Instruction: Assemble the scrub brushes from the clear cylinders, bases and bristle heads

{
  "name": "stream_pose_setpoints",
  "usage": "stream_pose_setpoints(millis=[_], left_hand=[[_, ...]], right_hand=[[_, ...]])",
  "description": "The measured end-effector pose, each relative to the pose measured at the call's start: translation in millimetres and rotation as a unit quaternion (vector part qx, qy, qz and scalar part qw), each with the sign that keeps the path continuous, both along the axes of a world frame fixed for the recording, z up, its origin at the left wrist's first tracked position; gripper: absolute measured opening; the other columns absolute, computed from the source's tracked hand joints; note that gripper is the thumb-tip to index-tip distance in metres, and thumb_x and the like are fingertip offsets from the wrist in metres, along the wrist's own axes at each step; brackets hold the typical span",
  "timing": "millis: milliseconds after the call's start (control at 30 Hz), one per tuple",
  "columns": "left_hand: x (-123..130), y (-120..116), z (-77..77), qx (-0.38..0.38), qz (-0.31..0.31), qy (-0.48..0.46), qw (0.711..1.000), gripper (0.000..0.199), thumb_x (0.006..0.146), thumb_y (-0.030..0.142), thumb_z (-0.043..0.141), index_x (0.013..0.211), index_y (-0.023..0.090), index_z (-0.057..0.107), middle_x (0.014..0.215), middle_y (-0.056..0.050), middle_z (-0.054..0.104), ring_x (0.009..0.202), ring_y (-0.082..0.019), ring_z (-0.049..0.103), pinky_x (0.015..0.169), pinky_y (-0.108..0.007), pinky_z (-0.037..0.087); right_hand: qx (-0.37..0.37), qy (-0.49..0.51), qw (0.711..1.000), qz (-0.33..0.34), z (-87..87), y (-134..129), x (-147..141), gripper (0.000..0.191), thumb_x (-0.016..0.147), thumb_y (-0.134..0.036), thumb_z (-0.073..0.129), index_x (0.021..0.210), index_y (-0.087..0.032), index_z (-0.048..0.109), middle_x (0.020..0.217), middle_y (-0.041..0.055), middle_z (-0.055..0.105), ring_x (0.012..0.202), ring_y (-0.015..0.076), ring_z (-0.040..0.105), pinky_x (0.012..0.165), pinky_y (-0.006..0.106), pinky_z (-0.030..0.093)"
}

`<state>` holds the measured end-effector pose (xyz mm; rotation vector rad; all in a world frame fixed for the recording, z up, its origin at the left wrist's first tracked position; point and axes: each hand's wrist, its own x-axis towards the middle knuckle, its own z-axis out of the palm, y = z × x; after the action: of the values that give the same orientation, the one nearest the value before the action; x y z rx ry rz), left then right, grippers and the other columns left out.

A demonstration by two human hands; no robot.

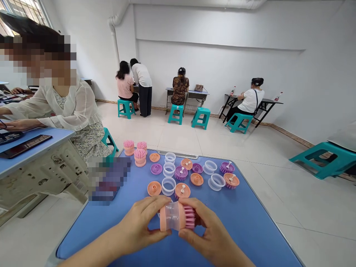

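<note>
Taking the brush (pixel 174 216) as the middle of a clock with twelve pointing away from the person, the left hand (pixel 139 221) comes in from nine o'clock and grips its orange end cap (pixel 163 219), fingers over the top and thumb beneath. The right hand (pixel 210 230), at four o'clock, grasps the opposite end, its fingers and thumb around the orange disc beside the pink bristles (pixel 190 217). The brush lies on its side between the hands, above the near part of the blue table (pixel 250 226), its clear waist joining the two orange ends. The step in hand appears to be fitting or closing up this one piece, the parts being lined up end to end; whether they are fully seated cannot be told. The next move seems to call for both hands to hold the ends square on one axis and press or turn them evenly, with the right fingers clear of the soft bristles. At eleven o'clock, near the far edge, three upright pink-bristled brushes (pixel 140 158) stand together, and they look whole. Loose parts spread from eleven to two: an orange cap (pixel 154 188) at eleven, a clear ring (pixel 168 186) near twelve, an orange bristle disc (pixel 183 190) with a white stem at one, and another clear ring (pixel 216 182) between one and two.
</note>
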<state>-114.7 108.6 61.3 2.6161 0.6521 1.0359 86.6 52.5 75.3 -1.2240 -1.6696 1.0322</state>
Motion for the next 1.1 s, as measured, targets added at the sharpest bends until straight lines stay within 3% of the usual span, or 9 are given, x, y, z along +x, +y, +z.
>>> stream_pose_setpoints(millis=[133, 267, 500, 667, 733, 833, 933, 1000, 1100], left_hand=[[1.4, 0.5, -0.1, 0.006, -0.036, 0.001, 0.999, 0.052, 0.075, 0.018, 0.062, 0.121, 0.022, 0.038, 0.107, -0.009, 0.064, 0.098, -0.018, 0.061, 0.083, -0.027, 0.051], [0.5, -1.4, 2.9, -0.035, -0.032, -0.003, 0.999, 0.048, 0.073, 0.019, 0.061, 0.117, 0.022, 0.041, 0.103, -0.007, 0.065, 0.093, -0.018, 0.062, 0.080, -0.026, 0.050], [-1.3, -5.9, 10.2, -0.263, -0.033, -0.016, 0.964, 0.028, 0.074, 0.038, 0.049, 0.091, 0.017, 0.052, 0.072, 0.000, 0.058, 0.061, -0.013, 0.050, 0.056, -0.021, 0.044], [2.9, -6.3, 9.4, -0.264, -0.013, -0.024, 0.964, 0.032, 0.068, 0.034, 0.056, 0.095, 0.018, 0.051, 0.075, 0.001, 0.057, 0.063, -0.013, 0.050, 0.057, -0.021, 0.042], [3.4, -6.3, 7.6, -0.239, -0.010, -0.021, 0.971, 0.031, 0.065, 0.029, 0.057, 0.094, 0.019, 0.051, 0.075, 0.001, 0.058, 0.064, -0.013, 0.051, 0.058, -0.021, 0.043], [2.0, -5.6, 5.6, -0.242, -0.013, -0.029, 0.970, 0.029, 0.068, 0.030, 0.055, 0.094, 0.019, 0.051, 0.071, 0.002, 0.056, 0.059, -0.012, 0.050, 0.055, -0.020, 0.043], [0.7, -4.7, 5.6, -0.245, -0.005, -0.038, 0.969, 0.032, 0.069, 0.031, 0.055, 0.098, 0.019, 0.050, 0.072, 0.002, 0.057, 0.058, -0.011, 0.050, 0.055, -0.020, 0.043], [0.9, -4.7, 6.3, -0.243, -0.007, -0.027, 0.970, 0.033, 0.067, 0.030, 0.057, 0.098, 0.019, 0.050, 0.075, 0.001, 0.059, 0.061, -0.012, 0.052, 0.057, -0.020, 0.044], [2.1, -5.9, 7.8, -0.250, -0.019, -0.009, 0.968, 0.033, 0.067, 0.029, 0.058, 0.098, 0.019, 0.050, 0.079, 0.000, 0.060, 0.067, -0.014, 0.054, 0.061, -0.022, 0.045]], right_hand=[[-0.031, 0.000, 0.999, 0.031, 2.7, 2.7, 0.4, 0.031, 0.083, -0.045, 0.049, 0.097, -0.018, 0.055, 0.069, 0.0001, 0.057, 0.057, 0.0120, 0.050, 0.052, 0.022, 0.041], [-0.023, 0.009, 0.999, 0.048, 2.1, 3.1, -1.0, 0.038, 0.083, -0.045, 0.051, 0.111, -0.019, 0.049, 0.073, 0.0001, 0.057, 0.058, 0.0117, 0.050, 0.051, 0.021, 0.042], [0.265, -0.075, 0.958, 0.076, 0.5, -4.0, -4.1, 0.030, 0.081, -0.011, 0.055, 0.104, -0.030, 0.052, 0.119, 0.0060, 0.048, 0.106, 0.0202, 0.052, 0.084, 0.030, 0.047], [0.100, -0.041, 0.994, 0.025, -3.1, -5.5, -1.9, 0.074, 0.069, -0.054, 0.065, 0.129, -0.024, 0.034, 0.118, 0.0122, 0.053, 0.098, 0.0252, 0.058, 0.078, 0.033, 0.051], [0.041, -0.018, 0.998, 0.045, -2.5, -4.9, -2.0, 0.056, 0.081, -0.053, 0.050, 0.126, -0.021, 0.038, 0.092, 0.0064, 0.062, 0.072, 0.0176, 0.061, 0.063, 0.027, 0.052], [0.106, -0.028, 0.993, 0.051, -1.5, -5.4, -2.2, 0.031, 0.086, -0.034, 0.052, 0.115, -0.024, 0.047, 0.101, 0.0061, 0.061, 0.084, 0.0179, 0.061, 0.073, 0.028, 0.050], [0.161, -0.052, 0.985, 0.036, -3.6, -6.4, -1.3, 0.060, 0.074, -0.036, 0.068, 0.125, -0.027, 0.039, 0.136, 0.0104, 0.038, 0.120, 0.0262, 0.043, 0.097, 0.038, 0.039], [0.117, -0.046, 0.992, 0.031, -5.8, -5.9, -0.3, 0.077, 0.070, -0.048, 0.068, 0.133, -0.025, 0.030, 0.135, 0.0139, 0.040, 0.117, 0.0273, 0.047, 0.094, 0.037, 0.042], [0.091, -0.035, 0.995, 0.027, -6.1, -3.4, 0.2, 0.060, 0.080, -0.049, 0.055, 0.129, -0.020, 0.036, 0.112, 0.0121, 0.059, 0.093, 0.0220, 0.061, 0.080, 0.031, 0.051]])
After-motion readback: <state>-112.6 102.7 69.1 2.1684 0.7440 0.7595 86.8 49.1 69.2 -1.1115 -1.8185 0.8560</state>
